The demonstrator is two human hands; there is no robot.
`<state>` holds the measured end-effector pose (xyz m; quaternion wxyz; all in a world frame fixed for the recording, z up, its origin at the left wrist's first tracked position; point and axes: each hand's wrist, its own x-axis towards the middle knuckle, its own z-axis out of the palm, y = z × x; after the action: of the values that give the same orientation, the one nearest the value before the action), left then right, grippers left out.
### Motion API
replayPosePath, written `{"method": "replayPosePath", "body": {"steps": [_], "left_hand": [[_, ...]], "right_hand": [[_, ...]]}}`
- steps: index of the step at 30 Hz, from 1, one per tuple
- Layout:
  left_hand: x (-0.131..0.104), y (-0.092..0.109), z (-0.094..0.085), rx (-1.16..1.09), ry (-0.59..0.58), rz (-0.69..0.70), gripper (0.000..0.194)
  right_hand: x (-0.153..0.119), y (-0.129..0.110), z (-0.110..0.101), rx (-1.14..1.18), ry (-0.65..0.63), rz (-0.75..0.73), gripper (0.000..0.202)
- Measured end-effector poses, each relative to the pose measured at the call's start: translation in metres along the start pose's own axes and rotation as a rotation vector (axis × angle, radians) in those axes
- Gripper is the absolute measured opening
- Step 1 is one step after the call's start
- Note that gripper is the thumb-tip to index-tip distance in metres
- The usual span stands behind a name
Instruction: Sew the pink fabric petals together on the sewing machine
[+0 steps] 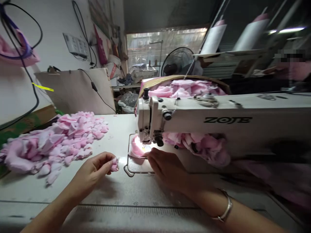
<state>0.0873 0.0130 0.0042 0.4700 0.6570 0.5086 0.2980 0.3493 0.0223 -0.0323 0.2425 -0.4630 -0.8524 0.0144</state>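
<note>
Between the thumb and fingers of my left hand (100,166) is a small pink fabric piece (114,164), lifted just above the table left of the needle plate. My right hand (167,163) rests beside the sewing machine's needle area, its fingertips pressed on the edge of a larger pink fabric piece (136,147). That piece lies under the lit head of the white sewing machine (145,119). The needle and presser foot are mostly lost in the glare. A heap of small pink fabric pieces (70,136) spreads on the table to the left of my left hand.
More pink fabric (204,147) lies behind and under the machine arm. A box of pink fabric (184,87) stands behind the machine. Thread cones (215,37) stand on a rack above. A ruler strip (136,209) runs along the table's front. A fan (178,61) is at the back.
</note>
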Motion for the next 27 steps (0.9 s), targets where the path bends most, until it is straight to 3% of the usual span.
{"method": "replayPosePath", "body": {"steps": [9, 16, 27], "left_hand": [[0.038, 0.002, 0.035, -0.021, -0.128, 0.104, 0.032], [0.042, 0.003, 0.046, 0.022, -0.109, 0.105, 0.030], [0.039, 0.000, 0.053, 0.178, 0.004, 0.242, 0.023]], "right_hand": [[0.005, -0.006, -0.015, 0.561, -0.138, 0.283, 0.016], [0.004, 0.000, -0.015, 0.620, -0.197, 0.339, 0.014], [0.005, 0.001, -0.019, 0.552, -0.198, 0.402, 0.014]]}}
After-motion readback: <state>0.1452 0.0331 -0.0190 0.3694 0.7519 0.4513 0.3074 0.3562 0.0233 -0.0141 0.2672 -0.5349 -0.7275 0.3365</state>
